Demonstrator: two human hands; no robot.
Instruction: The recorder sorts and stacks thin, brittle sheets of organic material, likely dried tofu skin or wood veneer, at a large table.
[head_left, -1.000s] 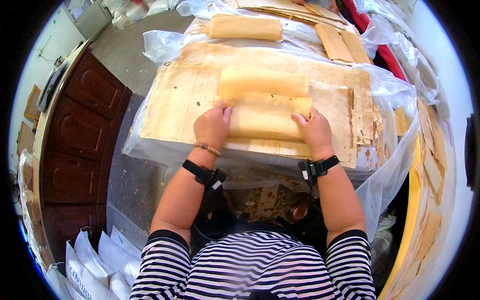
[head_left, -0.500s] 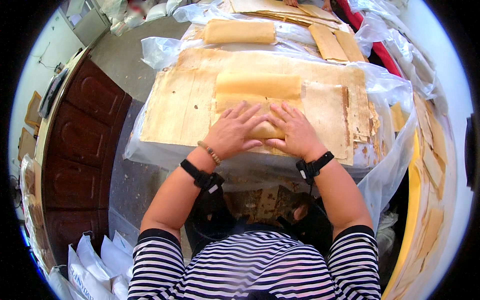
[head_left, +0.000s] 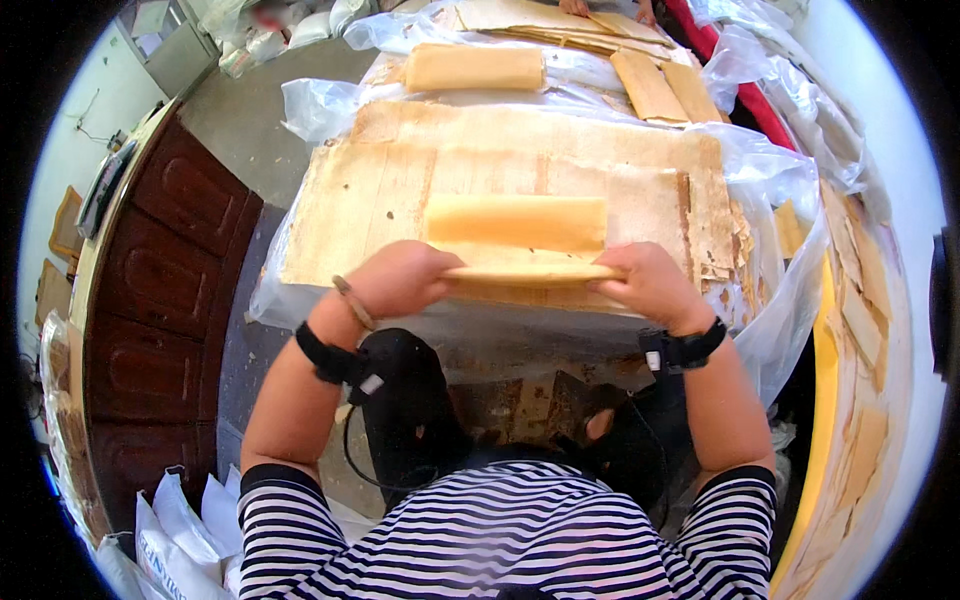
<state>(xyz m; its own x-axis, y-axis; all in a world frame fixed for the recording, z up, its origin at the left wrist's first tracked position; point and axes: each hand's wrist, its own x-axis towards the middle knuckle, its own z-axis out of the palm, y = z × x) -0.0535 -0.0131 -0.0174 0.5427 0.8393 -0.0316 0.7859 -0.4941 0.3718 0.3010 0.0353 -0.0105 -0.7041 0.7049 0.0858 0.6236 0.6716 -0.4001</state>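
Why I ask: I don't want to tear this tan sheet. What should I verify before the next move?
1. Left hand grips the left end of the near fold: ok.
2. Right hand grips its right end: ok.
3. Far part of the folded tan sheet lies over the larger sheets: ok.
4. Sheet's surface free of dark marks: not ok, some show by the near fold.
5. Underside free of tears: cannot tell, hidden.
6. Separate tan bundle clear of both hands: ok.

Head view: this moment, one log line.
left hand: grips tan sheet near left end | right hand: grips near right end | beneath: larger pale sheets
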